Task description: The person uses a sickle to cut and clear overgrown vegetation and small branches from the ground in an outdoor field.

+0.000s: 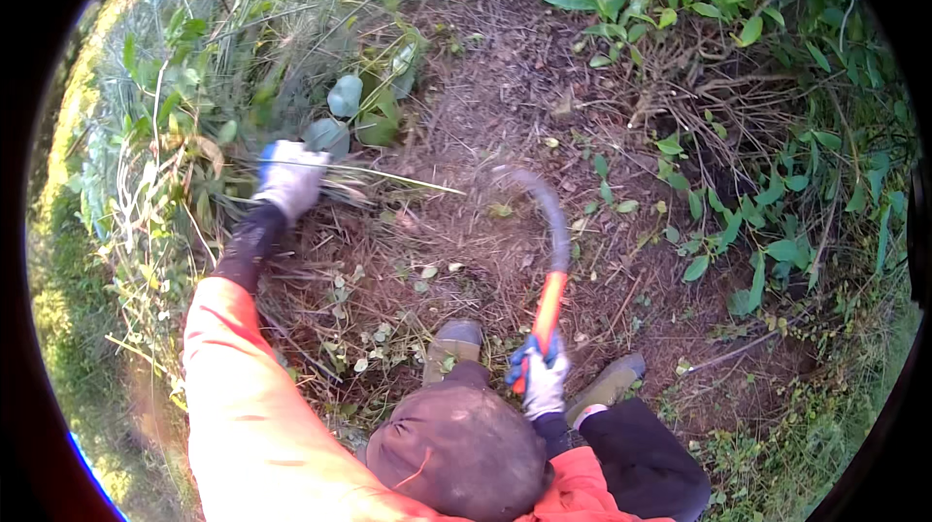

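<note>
My left hand [291,176], in a white and blue work glove, is closed around a bunch of cut grass stems [346,183] at the left, beside tall grass and broad green leaves [346,96]. Gloved too, my right hand [540,373] grips the orange handle of a sickle [551,311] low in the middle. The curved grey blade [555,220] points up and bends left over the soil, slightly blurred, its tip apart from the grass bunch.
Leafy shrubs [786,187] with bare, tangled branches [699,92] stand at the right. Brown soil [488,114] strewn with dry stems runs up the middle. Two boots [455,347] stand on the ground below the blade, and a knee in dark cloth [466,442] rises near them.
</note>
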